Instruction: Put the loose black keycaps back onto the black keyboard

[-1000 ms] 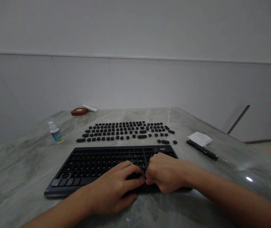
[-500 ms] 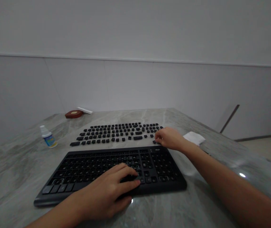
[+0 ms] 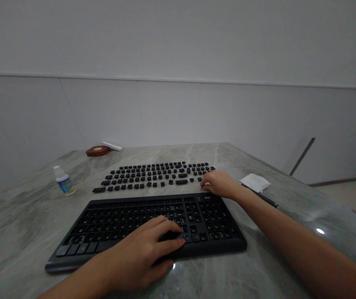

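My left hand (image 3: 148, 251) lies over the lower middle of a black keyboard (image 3: 210, 248), fingers apart, with its index finger resting near the bottom row. Most of the key sockets are bare; a few keys remain at the lower left. Behind the keyboard, loose black keycaps (image 3: 182, 182) are laid out in rows on the table. At the right end of the nearest row, my right hand (image 3: 218, 182) has its fingertips pinched together at a keycap, which they hide from view.
On the grey marbled table (image 3: 18, 224), a white spray bottle (image 3: 65, 182) stands to the left. A reddish-brown case (image 3: 97, 151) and a white strip-like object (image 3: 112, 146) lie at the back left. At the right are a white cloth or tissue (image 3: 255, 182) and a thin dark tool (image 3: 263, 198).
My right hand has shifted slightly left and down onto the keycap that showed beside its fingertips before. My left hand stays on the keyboard.
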{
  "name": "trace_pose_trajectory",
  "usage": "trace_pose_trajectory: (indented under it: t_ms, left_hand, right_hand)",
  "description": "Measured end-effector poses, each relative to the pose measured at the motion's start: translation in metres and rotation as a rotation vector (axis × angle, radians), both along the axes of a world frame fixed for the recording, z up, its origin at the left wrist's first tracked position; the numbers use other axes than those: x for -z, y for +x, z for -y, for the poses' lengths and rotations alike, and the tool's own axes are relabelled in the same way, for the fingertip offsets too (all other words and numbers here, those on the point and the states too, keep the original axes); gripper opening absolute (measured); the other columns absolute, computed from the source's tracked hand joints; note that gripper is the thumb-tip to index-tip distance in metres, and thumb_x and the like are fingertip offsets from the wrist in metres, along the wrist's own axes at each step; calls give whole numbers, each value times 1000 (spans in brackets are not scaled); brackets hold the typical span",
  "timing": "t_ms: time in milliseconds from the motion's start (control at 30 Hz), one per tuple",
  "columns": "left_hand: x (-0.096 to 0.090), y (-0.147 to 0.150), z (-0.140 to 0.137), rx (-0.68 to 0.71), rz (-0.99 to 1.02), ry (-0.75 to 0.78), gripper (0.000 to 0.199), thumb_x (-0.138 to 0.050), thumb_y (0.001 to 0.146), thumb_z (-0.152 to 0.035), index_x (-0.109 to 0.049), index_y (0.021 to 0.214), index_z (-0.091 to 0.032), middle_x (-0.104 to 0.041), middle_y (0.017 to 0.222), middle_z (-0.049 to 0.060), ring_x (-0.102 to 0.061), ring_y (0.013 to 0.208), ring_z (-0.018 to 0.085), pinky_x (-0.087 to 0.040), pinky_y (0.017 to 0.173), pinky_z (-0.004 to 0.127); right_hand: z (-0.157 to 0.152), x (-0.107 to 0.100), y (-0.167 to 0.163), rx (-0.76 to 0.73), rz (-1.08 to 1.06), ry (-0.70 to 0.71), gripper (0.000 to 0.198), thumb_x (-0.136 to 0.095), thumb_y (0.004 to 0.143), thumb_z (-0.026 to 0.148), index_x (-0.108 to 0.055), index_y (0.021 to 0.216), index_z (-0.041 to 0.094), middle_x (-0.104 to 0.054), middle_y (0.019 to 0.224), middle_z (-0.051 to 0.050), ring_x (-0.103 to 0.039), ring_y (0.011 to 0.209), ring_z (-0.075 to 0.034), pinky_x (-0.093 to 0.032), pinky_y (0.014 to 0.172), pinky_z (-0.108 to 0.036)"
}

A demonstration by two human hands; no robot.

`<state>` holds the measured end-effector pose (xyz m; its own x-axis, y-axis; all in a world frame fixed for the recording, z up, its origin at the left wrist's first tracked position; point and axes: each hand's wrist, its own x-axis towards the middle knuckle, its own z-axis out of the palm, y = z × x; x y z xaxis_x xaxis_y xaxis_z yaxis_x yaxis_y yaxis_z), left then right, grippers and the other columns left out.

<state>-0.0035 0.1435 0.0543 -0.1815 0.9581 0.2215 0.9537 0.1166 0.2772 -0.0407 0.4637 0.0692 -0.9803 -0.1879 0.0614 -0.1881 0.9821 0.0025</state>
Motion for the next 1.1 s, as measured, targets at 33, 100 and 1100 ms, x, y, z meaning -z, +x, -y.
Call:
trace_pose_trajectory:
  t_ms: [33,100,1100]
  left_hand:
    - [0,0,0,-1,1,-2,50,-61,85,-7,-57,133,-18,-54,133,12,-52,119,28,-51,102,47]
    - [0,0,0,1,5,-2,51,-61,85,-8,-57,134,-19,-55,133,12,-52,118,28,-51,102,47]
    - [-1,0,-1,11,11,34,48,-60,84,-8,-58,131,-20,-56,128,12,-54,113,27,-53,96,45]
  right_hand:
    - [-1,1,-1,5,-2,-9,19,-67,83,16,-80,96,23,-76,104,-10,-68,103,-30,-51,86,-38]
    - [-1,3,-2,5,-9,-37,18,-67,82,15,-80,94,21,-76,101,-11,-68,101,-31,-51,85,-39]
    - [58,-37,63,-465,482,-344,8,-73,75,11,-75,80,16,-70,76,0,-62,69,-11,-46,67,-21]
